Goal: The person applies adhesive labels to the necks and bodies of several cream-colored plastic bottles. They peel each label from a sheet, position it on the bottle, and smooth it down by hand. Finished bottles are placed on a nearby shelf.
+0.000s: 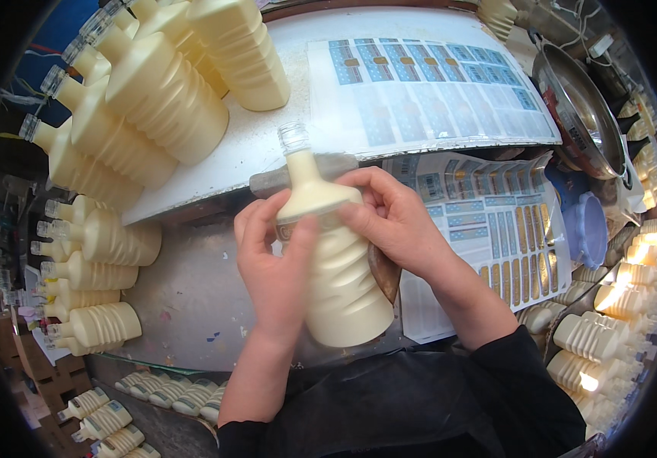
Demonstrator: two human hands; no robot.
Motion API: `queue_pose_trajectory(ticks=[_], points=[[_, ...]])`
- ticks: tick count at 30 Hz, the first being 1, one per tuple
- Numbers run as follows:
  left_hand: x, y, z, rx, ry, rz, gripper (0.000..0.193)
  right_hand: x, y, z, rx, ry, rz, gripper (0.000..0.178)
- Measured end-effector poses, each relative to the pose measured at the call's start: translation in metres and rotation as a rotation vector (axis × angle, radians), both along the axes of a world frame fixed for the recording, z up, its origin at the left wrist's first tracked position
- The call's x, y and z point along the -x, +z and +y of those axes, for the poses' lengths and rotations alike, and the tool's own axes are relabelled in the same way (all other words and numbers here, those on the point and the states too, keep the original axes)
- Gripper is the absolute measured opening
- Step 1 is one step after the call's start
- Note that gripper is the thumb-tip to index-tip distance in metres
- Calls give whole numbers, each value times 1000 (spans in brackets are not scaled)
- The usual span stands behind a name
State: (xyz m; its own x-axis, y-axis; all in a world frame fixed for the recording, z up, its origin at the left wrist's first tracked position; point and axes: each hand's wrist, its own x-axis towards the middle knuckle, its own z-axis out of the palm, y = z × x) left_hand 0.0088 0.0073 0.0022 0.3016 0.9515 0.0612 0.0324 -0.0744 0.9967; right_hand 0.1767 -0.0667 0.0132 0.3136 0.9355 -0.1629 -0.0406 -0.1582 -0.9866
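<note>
A cream-coloured bottle (344, 298) with ribbed sides and a clear threaded neck leans away from me in the middle of the view, between my two hands. My left hand (267, 252) is closed on its left shoulder, the thumb lying across the front. From the other side, my right hand (393, 221) grips the right shoulder, thumb pressed on the front and fingertips bunched near the upper edge. Part of a narrow greyish strip shows on the bottle under my thumbs. Against its lower right side is a brown, pointed piece (384, 276), mostly hidden.
Similar bottles (164, 91) stand at the upper left; more (103, 324) lie at the left edge and along the right. Label sheets (435, 91) cover the white board, with another sheet (489, 237) below. A metal pan (580, 99) and a lilac tub (586, 229) are at right.
</note>
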Motion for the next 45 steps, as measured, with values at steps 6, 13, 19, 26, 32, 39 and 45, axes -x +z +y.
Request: queue_pose_trajectory(ticks=[6,13,19,26,32,39,45], points=[[0,2,0,-4,-3,14,40,1,4,0,-12,-4,16,34],[0,2,0,-22,-1,17,40,0,2,0,-1,5,9,34],[-1,6,0,-23,-6,40,39,0,0,-1,-7,-1,11,33],[0,4,0,-24,2,70,39,-27,3,-5,-6,-137,159,34],[1,6,0,-2,-14,27,34,-1,40,-9,-187,-219,48,28],[3,2,3,-31,-42,36,31,11,14,-23,-100,-368,-401,33],[6,1,-1,145,-100,-186,35,-14,4,-20,-162,-350,-183,25]])
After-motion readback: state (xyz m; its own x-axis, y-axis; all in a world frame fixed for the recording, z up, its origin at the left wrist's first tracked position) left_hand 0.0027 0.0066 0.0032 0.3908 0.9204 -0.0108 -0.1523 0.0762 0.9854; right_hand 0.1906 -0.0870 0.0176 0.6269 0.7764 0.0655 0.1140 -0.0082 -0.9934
